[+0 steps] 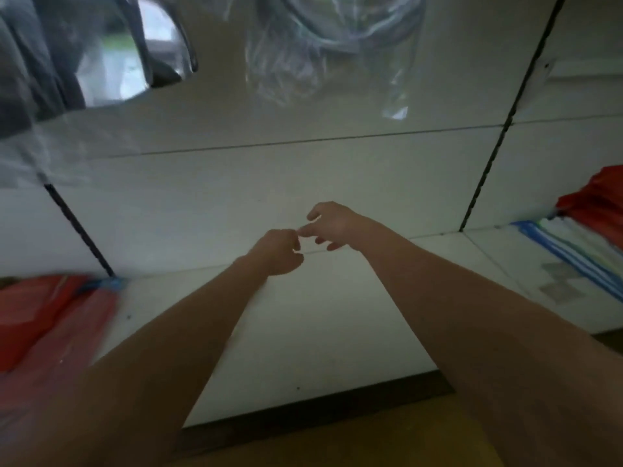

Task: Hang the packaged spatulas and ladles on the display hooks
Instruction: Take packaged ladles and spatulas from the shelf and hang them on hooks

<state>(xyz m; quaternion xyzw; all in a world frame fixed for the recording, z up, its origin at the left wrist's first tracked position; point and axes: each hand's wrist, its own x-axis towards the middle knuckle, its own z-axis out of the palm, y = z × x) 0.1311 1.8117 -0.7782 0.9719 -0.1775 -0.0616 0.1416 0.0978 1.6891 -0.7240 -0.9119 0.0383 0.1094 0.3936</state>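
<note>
Two hands, left hand (279, 249) and right hand (332, 224), meet fingertip to fingertip, fingers curled, apparently empty, below bagged ladles (148, 55) hanging overhead.

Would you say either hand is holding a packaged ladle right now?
No, the left hand and right hand meet fingertip to fingertip above the white shelf, holding no package.

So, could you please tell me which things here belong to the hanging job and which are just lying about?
Job:
- packaged ladle
- plastic-wrapped utensil
- left hand
- right hand

Lying about:
- red packs
- striped packs
- red item
</note>
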